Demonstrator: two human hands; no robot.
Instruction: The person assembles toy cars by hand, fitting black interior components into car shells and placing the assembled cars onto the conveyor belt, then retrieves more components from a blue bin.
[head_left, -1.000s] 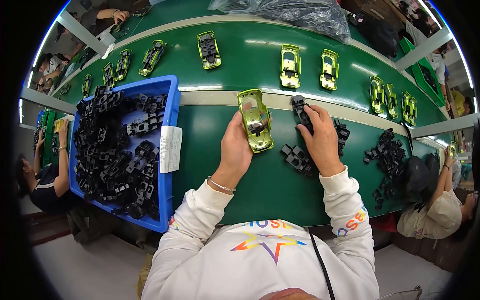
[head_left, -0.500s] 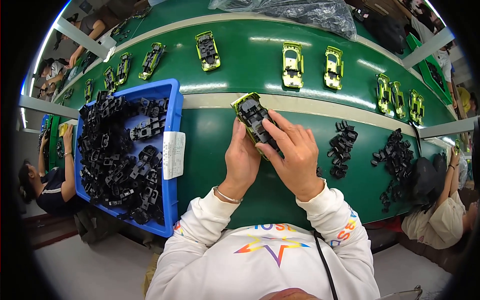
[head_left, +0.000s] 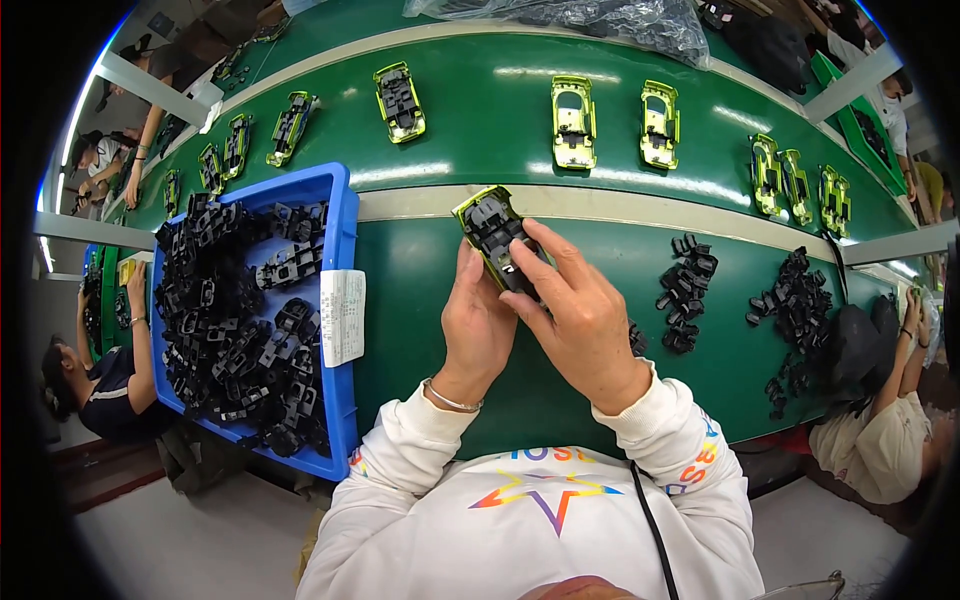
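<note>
Above the tabletop (head_left: 400,290), near its far edge: yellow-green car shell (head_left: 462,208), tilted, open side up, black insert (head_left: 490,220) lying inside it. Left hand (head_left: 480,335) cups the shell, fingers curled round side and underside, partly hidden. Right hand (head_left: 585,315): index fingertip on the insert, thumb bent at the shell's near end; pressing or only steadying, can't tell. Step in hand, by my reading: seating insert in shell. Next move probably calls for even pressure along the insert, left hand bracing beneath. Spare black parts (head_left: 685,290) toward the tabletop's right edge; blue bin (head_left: 345,205) of similar parts, left.
</note>
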